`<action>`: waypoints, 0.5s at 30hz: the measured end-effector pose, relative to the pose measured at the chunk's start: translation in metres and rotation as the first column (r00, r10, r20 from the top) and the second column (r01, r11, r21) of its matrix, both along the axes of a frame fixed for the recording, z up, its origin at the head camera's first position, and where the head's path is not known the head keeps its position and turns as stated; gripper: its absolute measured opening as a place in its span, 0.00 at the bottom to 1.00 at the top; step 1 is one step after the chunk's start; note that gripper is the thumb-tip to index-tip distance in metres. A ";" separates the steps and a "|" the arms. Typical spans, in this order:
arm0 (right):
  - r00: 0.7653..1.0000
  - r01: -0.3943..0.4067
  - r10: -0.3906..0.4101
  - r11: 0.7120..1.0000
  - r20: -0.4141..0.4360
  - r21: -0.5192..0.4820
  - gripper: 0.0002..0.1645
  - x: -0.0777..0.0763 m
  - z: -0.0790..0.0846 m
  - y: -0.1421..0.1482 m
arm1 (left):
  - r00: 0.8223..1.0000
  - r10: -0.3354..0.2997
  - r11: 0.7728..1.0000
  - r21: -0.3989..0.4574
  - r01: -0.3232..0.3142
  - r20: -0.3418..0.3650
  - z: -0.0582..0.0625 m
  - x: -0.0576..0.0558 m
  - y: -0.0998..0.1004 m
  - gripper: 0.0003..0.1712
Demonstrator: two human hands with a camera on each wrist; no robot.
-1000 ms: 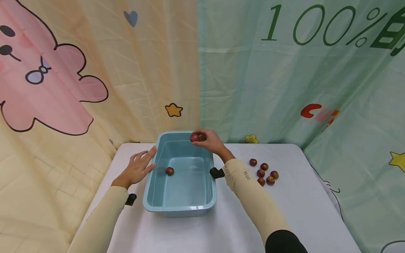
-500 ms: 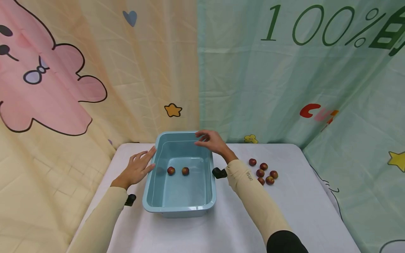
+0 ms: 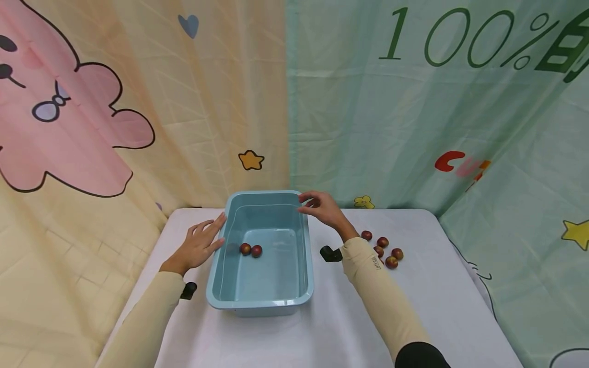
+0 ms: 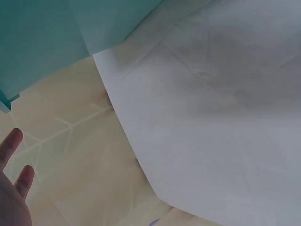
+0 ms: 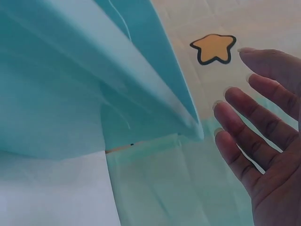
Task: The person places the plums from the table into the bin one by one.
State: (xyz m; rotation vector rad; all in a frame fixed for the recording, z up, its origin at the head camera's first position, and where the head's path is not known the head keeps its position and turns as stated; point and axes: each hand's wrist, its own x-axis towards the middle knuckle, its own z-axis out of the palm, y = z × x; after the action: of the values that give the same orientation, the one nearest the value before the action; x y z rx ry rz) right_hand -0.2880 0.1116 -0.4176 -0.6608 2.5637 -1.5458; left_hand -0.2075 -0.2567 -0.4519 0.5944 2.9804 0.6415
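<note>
A light blue plastic basin (image 3: 276, 278) stands on the table, with two dark red plums (image 3: 246, 249) side by side on its floor, left of the middle. My left hand (image 3: 198, 247) lies along the basin's left rim, fingers extended and touching it; two of its fingertips show in the left wrist view beneath the basin's side (image 4: 47, 37). Over the far right corner of the rim is my right hand (image 3: 322, 208), holding nothing. In the right wrist view its fingers (image 5: 254, 113) are spread and slightly bent, beside the basin wall (image 5: 56, 94).
Several more plums (image 3: 391, 262) lie on the white tablecloth (image 3: 442, 301) right of the basin, partly hidden by my right sleeve (image 3: 382, 286). Printed curtains (image 3: 359, 128) hang close behind the table and along both sides.
My right hand held a plum over the basin, let it go inside, then drew back to the right. The dropped plum has rolled left beside the first. My left hand stays put.
</note>
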 end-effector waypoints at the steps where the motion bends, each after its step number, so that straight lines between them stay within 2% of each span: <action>1: 1.000 0.006 -0.006 1.000 0.000 0.000 0.25 0.000 -0.001 0.002 | 1.000 0.001 1.000 -0.001 -0.001 0.000 0.000 0.000 0.000 0.40; 15: 0.997 0.043 -0.038 0.996 0.060 -0.078 0.25 0.007 -0.018 0.036 | 1.000 -0.003 1.000 0.010 0.003 -0.017 -0.001 -0.001 -0.002 0.39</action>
State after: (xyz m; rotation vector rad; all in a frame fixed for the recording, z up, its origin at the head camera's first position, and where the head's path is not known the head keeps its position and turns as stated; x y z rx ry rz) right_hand -0.2806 0.1479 -0.4358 -0.5657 2.5003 -1.6612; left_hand -0.2080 -0.2586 -0.4530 0.6076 2.9934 0.6543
